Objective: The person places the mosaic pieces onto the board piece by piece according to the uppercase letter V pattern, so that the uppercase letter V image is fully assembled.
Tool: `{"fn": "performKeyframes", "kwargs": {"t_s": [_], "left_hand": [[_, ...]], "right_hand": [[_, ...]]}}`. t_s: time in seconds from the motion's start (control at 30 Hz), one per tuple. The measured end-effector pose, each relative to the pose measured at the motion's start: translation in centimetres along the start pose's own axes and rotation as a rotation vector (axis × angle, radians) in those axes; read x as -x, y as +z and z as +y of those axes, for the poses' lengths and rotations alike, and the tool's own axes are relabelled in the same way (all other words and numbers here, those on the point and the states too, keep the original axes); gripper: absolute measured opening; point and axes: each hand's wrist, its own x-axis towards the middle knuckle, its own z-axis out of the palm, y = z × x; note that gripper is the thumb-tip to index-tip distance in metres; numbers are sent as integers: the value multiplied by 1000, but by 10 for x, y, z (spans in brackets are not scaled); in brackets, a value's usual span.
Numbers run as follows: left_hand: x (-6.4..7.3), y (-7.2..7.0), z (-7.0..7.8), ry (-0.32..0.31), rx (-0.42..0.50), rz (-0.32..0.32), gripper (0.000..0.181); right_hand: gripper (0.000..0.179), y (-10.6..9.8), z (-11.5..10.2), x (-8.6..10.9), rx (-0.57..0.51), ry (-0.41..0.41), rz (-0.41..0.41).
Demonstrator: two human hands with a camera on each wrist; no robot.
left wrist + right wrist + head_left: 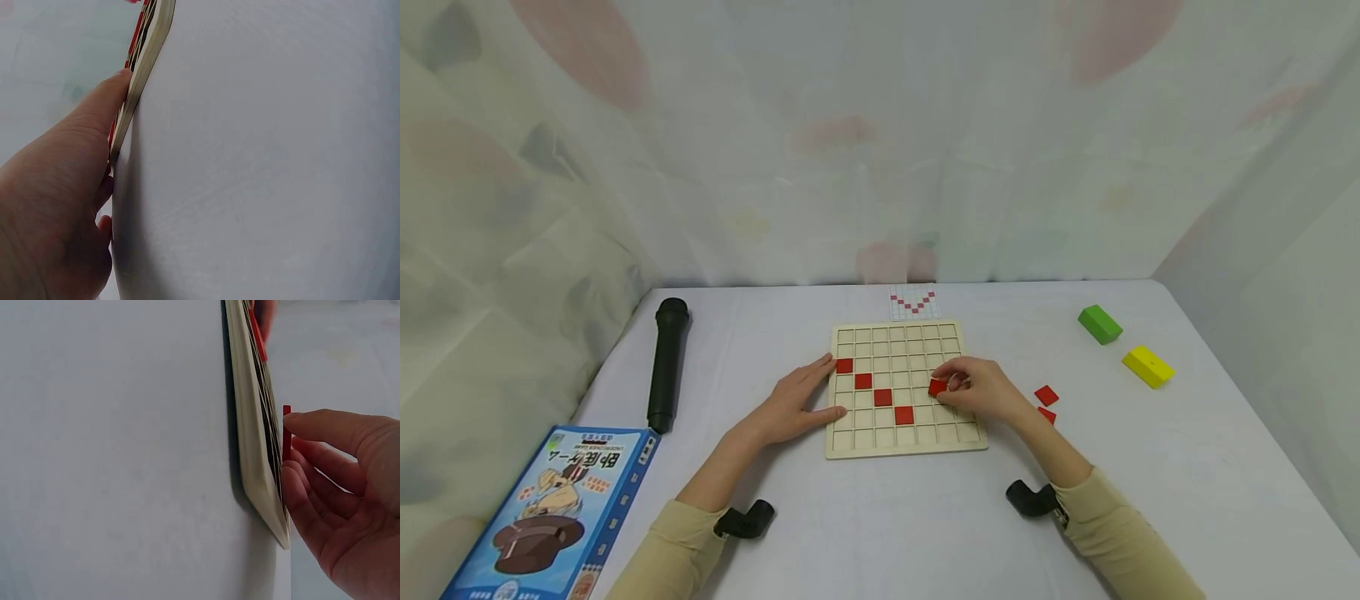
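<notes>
A pale wooden grid board (pixel 865 437) lies flat on the white table. Several red square tiles (pixel 883 397) sit in its cells, stepping down from the left edge toward the lower middle. My left hand (pixel 786 408) rests at the board's left side, fingers stretched along the edge and thumb on the rim; the left wrist view shows that thumb (pixel 103 103) against the board's edge. Over the right part of the grid, my right hand (pixel 985 389) pinches another red tile (pixel 937 387). In the right wrist view this tile (pixel 287 432) appears edge-on between fingers and thumb, close over the board.
Behind the board lies a small pattern card (pixel 914 302) with a red V of squares. Two loose red tiles (pixel 1047 395) lie right of the board. Farther right are a green block (pixel 1100 324) and a yellow block (pixel 1148 367). At left are a black microphone (pixel 667 362) and a blue box (pixel 550 517).
</notes>
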Motion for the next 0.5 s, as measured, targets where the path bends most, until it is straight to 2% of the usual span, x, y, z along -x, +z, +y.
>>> {"fn": "performKeyframes", "kwargs": {"t_s": [0.33, 0.5], "left_hand": [[0, -1, -2, -19, 2, -17, 88], [0, 0, -1, -21, 6, -17, 88]], "right_hand": [[27, 12, -6, -5, 3, -80, -42], [27, 15, -6, -5, 0, -95, -44]]}}
